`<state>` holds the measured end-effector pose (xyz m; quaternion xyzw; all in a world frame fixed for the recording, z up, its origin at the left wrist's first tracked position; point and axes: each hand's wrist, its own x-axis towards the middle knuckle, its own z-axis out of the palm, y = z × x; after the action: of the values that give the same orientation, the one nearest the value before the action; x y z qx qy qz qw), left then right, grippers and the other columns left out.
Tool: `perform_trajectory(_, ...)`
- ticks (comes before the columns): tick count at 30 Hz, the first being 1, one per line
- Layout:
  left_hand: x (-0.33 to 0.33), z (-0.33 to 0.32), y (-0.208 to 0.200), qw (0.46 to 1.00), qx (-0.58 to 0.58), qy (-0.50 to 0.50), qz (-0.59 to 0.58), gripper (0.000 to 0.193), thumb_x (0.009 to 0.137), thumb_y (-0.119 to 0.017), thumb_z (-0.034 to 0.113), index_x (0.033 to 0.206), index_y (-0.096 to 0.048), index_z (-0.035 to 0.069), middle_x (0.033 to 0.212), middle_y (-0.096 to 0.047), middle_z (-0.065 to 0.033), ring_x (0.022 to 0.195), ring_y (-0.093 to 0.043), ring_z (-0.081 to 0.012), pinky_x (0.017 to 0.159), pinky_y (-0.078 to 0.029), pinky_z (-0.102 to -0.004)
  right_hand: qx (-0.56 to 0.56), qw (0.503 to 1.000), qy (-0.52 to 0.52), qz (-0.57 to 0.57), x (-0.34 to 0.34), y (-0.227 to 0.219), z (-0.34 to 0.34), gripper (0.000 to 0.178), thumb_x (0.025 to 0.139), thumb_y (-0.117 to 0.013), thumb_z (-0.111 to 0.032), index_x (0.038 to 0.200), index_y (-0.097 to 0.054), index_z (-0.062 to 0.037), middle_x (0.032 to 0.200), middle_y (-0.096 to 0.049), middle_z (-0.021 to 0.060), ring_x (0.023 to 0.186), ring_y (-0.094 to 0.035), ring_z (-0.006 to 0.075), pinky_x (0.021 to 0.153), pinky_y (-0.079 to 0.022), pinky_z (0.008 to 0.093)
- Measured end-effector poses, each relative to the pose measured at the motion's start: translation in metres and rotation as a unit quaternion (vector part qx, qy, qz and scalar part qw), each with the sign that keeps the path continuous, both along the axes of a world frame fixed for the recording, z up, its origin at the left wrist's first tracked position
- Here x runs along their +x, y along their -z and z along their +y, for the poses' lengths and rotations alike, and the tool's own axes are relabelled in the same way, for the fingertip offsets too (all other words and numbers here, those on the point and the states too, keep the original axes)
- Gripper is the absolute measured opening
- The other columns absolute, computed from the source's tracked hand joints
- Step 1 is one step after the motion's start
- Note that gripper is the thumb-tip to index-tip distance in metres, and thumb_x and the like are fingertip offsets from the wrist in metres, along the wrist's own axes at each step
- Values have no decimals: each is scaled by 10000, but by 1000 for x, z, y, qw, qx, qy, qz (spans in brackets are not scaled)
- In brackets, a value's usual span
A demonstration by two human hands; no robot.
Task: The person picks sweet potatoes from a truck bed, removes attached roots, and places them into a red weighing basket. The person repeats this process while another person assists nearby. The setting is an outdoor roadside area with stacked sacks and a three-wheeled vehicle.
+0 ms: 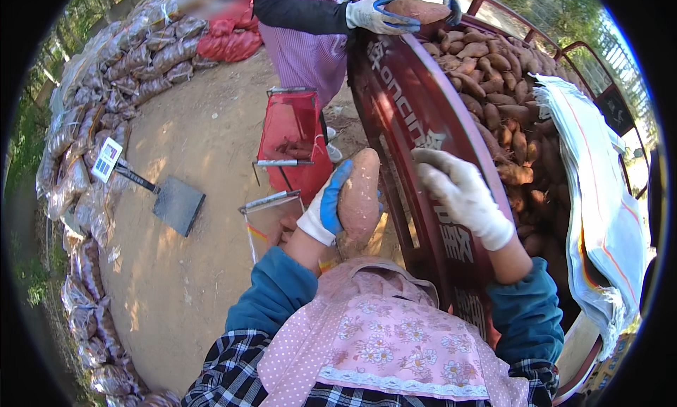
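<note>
A large reddish-brown sweet potato stands upright in my left hand, whose white and blue glove wraps round its left side. My right hand, in a white glove, holds nothing. Its fingers are stretched out in front of the dark red side panel of a vehicle's load bed; I cannot tell whether they touch it. Behind the panel lies a heap of sweet potatoes. Below my left hand, partly hidden by my arm, is an open bag on a metal frame with some sweet potatoes inside.
A red mesh bag on a frame stands farther off. Across the panel, a co-worker's gloved hands hold another large sweet potato. A platform scale sits on the ground at left, before stacked filled bags. White sacks hang at right.
</note>
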<state>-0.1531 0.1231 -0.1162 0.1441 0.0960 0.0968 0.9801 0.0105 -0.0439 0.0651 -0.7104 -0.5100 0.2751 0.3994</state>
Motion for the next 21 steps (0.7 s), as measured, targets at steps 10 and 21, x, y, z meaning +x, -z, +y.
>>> perform_trajectory(10, -190, 32, 132, 952, -48, -202, 223, 511, 975, -567, 423, 1340, -544, 65, 1221, -655, -148, 1041, -660, -299, 920, -543, -431, -30, 929, 368, -14, 131, 25, -302, 439, 975, -582, -173, 1392, -520, -49, 1149, -642, 39, 825, -595, 106, 637, -490, 218)
perform_trajectory(21, -134, 19, 283, 760, 298, -140, 560, 575, 947, -581, 446, 1395, -489, 97, 1241, -593, -158, 1082, -576, -287, 912, -472, -369, -12, 850, 509, 136, 113, 48, -342, 472, 1021, -547, -359, 1386, -513, -63, 973, -564, 0, 672, -464, 17, 531, -353, 148)
